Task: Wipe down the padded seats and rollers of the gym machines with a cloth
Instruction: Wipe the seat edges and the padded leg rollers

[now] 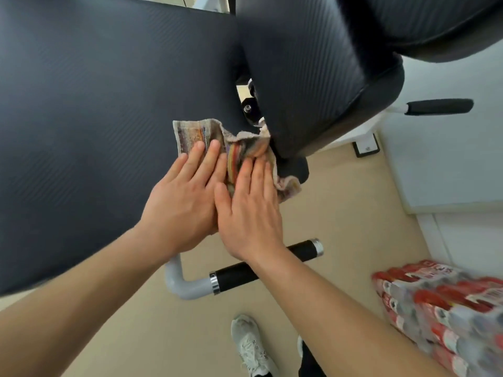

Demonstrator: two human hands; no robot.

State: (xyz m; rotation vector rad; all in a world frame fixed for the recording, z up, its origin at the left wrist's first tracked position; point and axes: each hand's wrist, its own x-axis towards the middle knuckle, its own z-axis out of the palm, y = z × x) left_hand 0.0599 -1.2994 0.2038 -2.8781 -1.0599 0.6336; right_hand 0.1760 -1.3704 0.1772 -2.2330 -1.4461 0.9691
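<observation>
Pressing flat with straight fingers, left hand (185, 197) and right hand (250, 210) pin a striped cloth (190, 133) at the dark seat (95, 118) edge (part overhangs); it may slip off or snag the bolted bracket (249, 108) nearby.

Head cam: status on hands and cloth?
Left hand and right hand flat, side by side, pressing striped beige cloth. Cloth on dark padded seat, near its edge. Second black pad close beside cloth's far corner.

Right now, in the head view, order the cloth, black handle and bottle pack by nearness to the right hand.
1. Cloth, under the fingers of the right hand.
2. Black handle, below the wrist.
3. Bottle pack, on the floor, far right.
</observation>
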